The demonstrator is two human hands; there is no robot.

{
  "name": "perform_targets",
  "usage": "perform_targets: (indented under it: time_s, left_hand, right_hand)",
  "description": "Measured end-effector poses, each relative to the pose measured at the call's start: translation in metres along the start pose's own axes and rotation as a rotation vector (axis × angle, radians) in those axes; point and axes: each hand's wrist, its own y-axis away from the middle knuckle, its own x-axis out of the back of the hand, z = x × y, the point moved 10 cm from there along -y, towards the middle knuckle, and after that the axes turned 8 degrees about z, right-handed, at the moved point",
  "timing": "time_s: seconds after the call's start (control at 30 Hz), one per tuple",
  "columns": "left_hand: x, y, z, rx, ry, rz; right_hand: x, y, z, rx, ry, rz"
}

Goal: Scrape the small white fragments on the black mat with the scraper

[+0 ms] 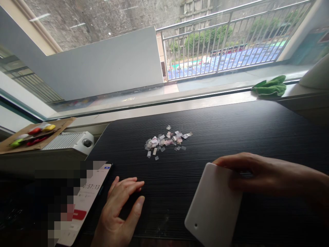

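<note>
Right hand (pixel 262 171): clamped on the far right edge of the white panel (pixel 213 206), thumb and fingers together around it.
Panel: near right, tilted; whether it touches the table (pixel 205 127) I cannot tell.
Left hand (pixel 118 206): near left, thumb and fingers apart, just right of the phone (pixel 89 202); contact with the table unclear.
Scraps (pixel 168 141): loose pile mid-table, well inside the edges, beyond both hands.
Open room: black tabletop runs between left hand and panel, and around the scraps.
Far edge: beside the sill (pixel 180 107), which bears a leaf (pixel 271 86) at far right.
Left edge: heater (pixel 66 140) just beyond.
</note>
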Motion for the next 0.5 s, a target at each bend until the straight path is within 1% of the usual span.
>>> perform_targets:
  time_s: [0.1, 0.2, 0.27, 0.33, 0.43, 0.5]
  left_hand:
    - [-0.001, 0.001, 0.000, -0.005, 0.002, -0.001]
    - [-0.003, 0.002, 0.000, -0.011, -0.008, -0.018]
    - [-0.005, 0.003, 0.001, -0.022, -0.031, -0.048]
    - [-0.009, 0.004, 0.002, -0.042, -0.062, -0.108]
    - [-0.013, 0.007, 0.005, -0.070, -0.101, -0.188]
    - [-0.013, 0.009, 0.005, -0.068, -0.124, -0.191]
  right_hand:
    - [-0.005, 0.000, -0.005, 0.020, -0.072, -0.047]
    - [-0.005, 0.000, -0.014, 0.089, -0.105, -0.052]
    - [-0.003, 0.000, -0.020, 0.139, -0.135, -0.051]
    - [0.000, 0.001, -0.024, 0.166, -0.183, -0.034]
    - [0.003, 0.001, -0.023, 0.155, -0.230, 0.005]
    - [0.003, -0.003, -0.015, 0.112, -0.220, 0.037]
